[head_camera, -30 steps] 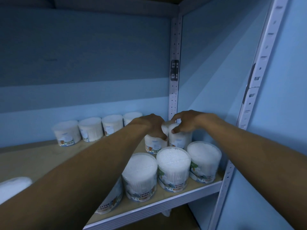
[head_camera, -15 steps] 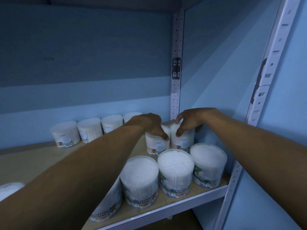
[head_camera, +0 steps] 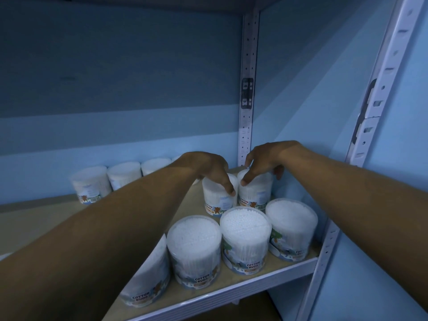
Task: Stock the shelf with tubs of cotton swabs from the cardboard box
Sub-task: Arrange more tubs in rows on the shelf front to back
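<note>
Now we're gripping two light, stiff, slick plastic tubs w/ left hand point(head_camera: 209, 169) & right hand point(head_camera: 261, 162) curled over their lids, rims being safest hold.

My left hand point(head_camera: 209, 169) grips the top of one tub point(head_camera: 218, 200) and my right hand point(head_camera: 260, 163) grips the tub just beside it point(head_camera: 256, 193), both standing upright near the shelf's point(head_camera: 231, 290) back right corner. Three more tubs point(head_camera: 245, 239) line the front edge by the right post point(head_camera: 379, 93), a fourth half hidden under my left arm. Others point(head_camera: 91, 184) stand along the back edge.
</note>
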